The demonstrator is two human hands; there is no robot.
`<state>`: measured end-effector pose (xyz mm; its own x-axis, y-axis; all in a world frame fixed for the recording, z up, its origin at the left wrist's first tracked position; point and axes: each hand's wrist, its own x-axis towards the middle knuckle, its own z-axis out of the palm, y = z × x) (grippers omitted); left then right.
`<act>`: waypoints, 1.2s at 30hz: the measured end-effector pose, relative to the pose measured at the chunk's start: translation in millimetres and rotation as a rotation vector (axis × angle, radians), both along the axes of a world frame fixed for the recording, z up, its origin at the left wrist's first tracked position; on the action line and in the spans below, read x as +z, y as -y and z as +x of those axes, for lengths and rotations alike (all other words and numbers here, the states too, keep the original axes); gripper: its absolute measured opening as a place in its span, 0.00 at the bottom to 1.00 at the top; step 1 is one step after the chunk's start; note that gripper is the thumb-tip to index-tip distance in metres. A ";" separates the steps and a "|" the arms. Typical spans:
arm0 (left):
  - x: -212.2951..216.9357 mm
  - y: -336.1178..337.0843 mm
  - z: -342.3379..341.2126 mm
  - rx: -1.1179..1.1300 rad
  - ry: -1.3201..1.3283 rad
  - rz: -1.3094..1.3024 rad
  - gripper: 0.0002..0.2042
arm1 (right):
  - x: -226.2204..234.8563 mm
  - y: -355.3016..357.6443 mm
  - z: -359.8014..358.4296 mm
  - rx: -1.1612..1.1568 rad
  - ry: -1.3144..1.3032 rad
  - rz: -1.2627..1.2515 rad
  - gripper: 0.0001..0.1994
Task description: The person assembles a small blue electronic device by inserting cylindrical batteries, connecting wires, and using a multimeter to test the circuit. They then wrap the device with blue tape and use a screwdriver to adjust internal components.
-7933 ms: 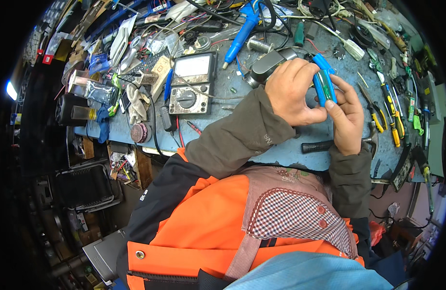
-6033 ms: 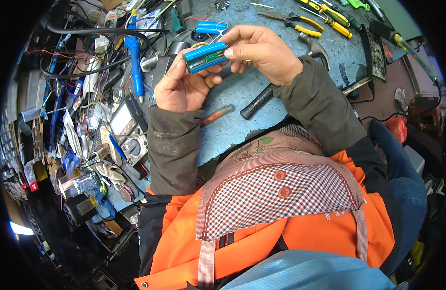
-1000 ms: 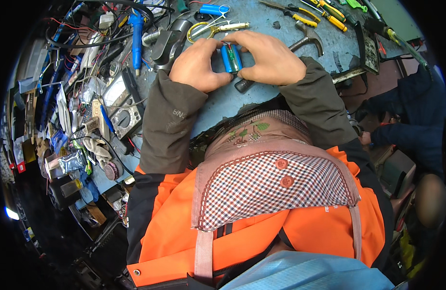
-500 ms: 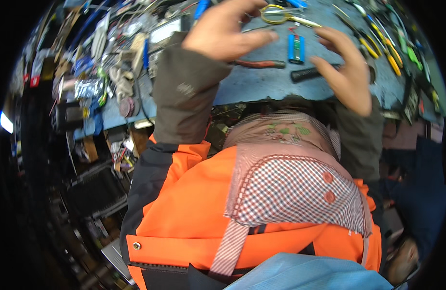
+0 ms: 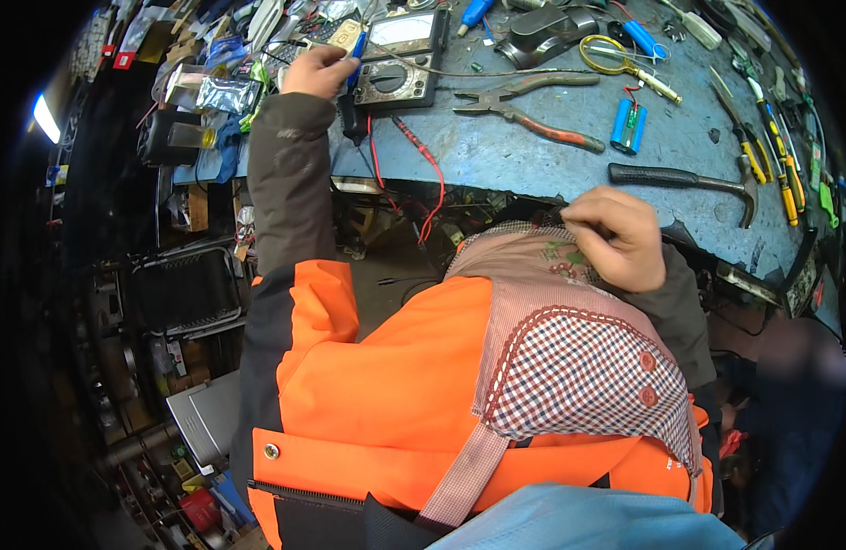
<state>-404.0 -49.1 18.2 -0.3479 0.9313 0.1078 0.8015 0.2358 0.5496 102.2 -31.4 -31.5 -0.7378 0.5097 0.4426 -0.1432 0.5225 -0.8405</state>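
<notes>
My left hand [image 5: 317,73] reaches over the left part of the bench. Its fingers are closed on a slim blue-handled tool [image 5: 358,57], which lies along the side of an analog multimeter [image 5: 400,78]. My right hand [image 5: 620,236] is drawn back below the bench edge, in front of the apron. The fingers there are curled together, and whatever they may hold is hidden. The nearest tool to it is a black-handled hammer [image 5: 661,176]. Farther in lie large open pliers with worn red grips [image 5: 542,124] and a blue two-cell battery pack [image 5: 629,126].
Red-sleeved test leads [image 5: 429,158] hang off the front edge beside the meter. A magnifying glass [image 5: 605,55] and a dark plastic housing [image 5: 547,37] lie farther back. Yellow-handled tools [image 5: 779,147] line the right side. Clutter with a clear jar [image 5: 192,136] fills the left.
My left hand has moved left to the blue-handled tool. My right hand has drawn back from over the hammer to my front, its fingers now curled. The view has shifted, uncovering the multimeter and pliers.
</notes>
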 end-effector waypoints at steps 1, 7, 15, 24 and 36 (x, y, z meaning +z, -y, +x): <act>-6.4 -4.1 5.8 -0.024 -0.067 -0.055 0.24 | -3.4 -1.1 -3.9 -0.019 0.010 0.059 0.10; 6.4 -2.3 54.3 -0.039 -0.450 0.161 0.15 | -11.6 -5.2 -2.9 -0.013 0.005 0.119 0.11; 20.6 33.8 121.5 -0.657 -0.418 -0.160 0.19 | -12.6 -2.8 -0.8 -0.021 0.008 0.130 0.11; -27.0 95.0 142.8 -0.563 -0.437 0.088 0.13 | 10.7 5.9 -58.9 0.059 0.239 0.353 0.18; -24.4 121.7 238.7 -0.634 0.074 0.571 0.19 | 3.5 23.0 -86.8 0.163 -0.050 0.143 0.39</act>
<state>-165.3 -170.8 -6.1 0.1956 0.7624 0.6169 0.6455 -0.5736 0.5042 15.4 -54.4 -28.0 -0.7803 0.3150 0.5403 -0.2752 0.6028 -0.7489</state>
